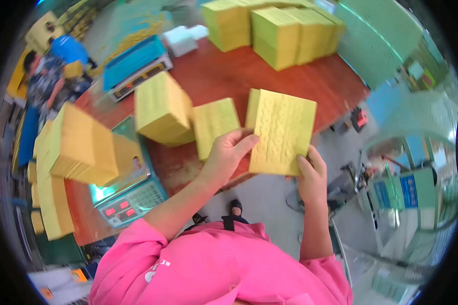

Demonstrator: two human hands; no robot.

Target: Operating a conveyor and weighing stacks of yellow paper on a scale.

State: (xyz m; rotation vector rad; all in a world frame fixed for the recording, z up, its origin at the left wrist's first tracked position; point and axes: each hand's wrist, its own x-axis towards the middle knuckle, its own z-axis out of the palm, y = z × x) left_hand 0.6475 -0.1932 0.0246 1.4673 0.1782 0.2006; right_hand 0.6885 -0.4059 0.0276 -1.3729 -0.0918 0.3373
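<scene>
Both the left hand [228, 152] and right hand [311, 175] pinch the yellow paper stack [282, 133] by its lower edges, fingers closed on it; it looks light, bendy, loose-leaved

- A flat yellow packet [282, 132], rectangular with an embossed face, is held upright over the table edge between the left hand [228, 155] and the right hand [310, 175].
- A smaller yellow packet [215, 126] lies on the red table [224, 76] just left of it.
- The near scale [132, 195] has a dark display strip [118, 209] with red glowing digits.
- Blue signs [408, 190] stand at the far right.
</scene>
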